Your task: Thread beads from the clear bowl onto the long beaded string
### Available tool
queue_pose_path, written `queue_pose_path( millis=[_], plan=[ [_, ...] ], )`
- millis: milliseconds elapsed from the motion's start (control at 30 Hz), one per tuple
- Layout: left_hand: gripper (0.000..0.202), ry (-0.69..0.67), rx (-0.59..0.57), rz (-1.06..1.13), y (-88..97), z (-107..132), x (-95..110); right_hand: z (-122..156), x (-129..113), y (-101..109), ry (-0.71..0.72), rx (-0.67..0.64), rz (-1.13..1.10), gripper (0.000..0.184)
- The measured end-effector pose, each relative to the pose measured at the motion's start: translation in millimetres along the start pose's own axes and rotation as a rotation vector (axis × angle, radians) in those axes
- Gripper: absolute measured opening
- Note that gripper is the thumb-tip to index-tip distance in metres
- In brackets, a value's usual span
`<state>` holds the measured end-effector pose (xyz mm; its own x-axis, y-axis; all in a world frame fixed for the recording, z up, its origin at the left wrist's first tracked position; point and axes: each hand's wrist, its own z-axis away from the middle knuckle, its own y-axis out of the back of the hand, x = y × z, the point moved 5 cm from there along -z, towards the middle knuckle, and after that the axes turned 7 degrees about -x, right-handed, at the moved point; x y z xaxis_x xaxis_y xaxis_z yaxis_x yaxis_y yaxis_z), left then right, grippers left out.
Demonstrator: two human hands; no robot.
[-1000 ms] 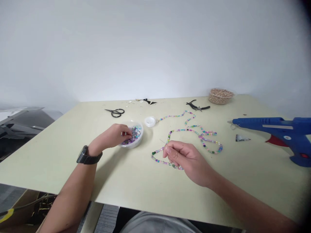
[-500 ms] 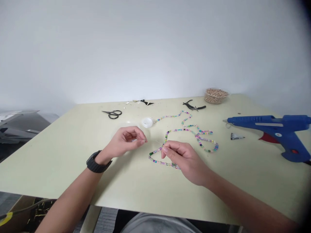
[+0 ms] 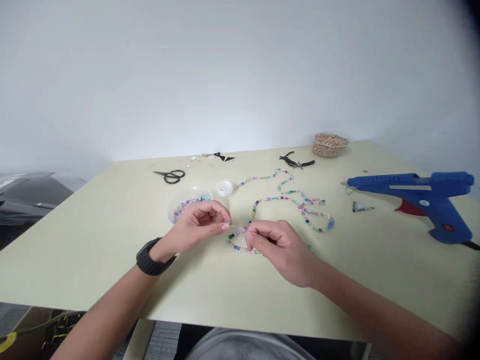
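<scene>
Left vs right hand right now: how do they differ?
The left hand wears a black wristwatch; the right hand has a bare wrist. The left hand's fingertips pinch a thin needle, while the right hand pinches the beaded strand. The left hand sits by the clear bead tub, the right hand over the strand. Both have fingers curled into a pinch.

Even, diffuse light fills the scene, and the white wall [image 3: 240,75] looks pale and slightly washed out. Soft, faint shadows fall on the tabletop [image 3: 86,260] beneath the left hand [image 3: 197,225] and the right hand [image 3: 281,252]. The wide lens bends the tabletop's edges, the top-right corner darkens to black, and fine detail looks slightly soft.
</scene>
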<state>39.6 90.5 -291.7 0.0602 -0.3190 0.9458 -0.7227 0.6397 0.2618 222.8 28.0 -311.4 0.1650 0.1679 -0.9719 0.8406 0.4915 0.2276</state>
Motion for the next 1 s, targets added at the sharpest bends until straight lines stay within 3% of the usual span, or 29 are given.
queue_pose_path(
  millis=[433,1000],
  plan=[
    [0.009,-0.018,-0.006,0.158,-5.1,-1.2,-4.4,-0.8,0.7,-0.8,-0.012,0.011,0.035,0.028],
    [0.01,-0.026,-0.011,0.176,-7.1,-0.3,-1.1,-0.7,1.9,0.4,0.001,0.017,0.043,0.028]
  ],
)
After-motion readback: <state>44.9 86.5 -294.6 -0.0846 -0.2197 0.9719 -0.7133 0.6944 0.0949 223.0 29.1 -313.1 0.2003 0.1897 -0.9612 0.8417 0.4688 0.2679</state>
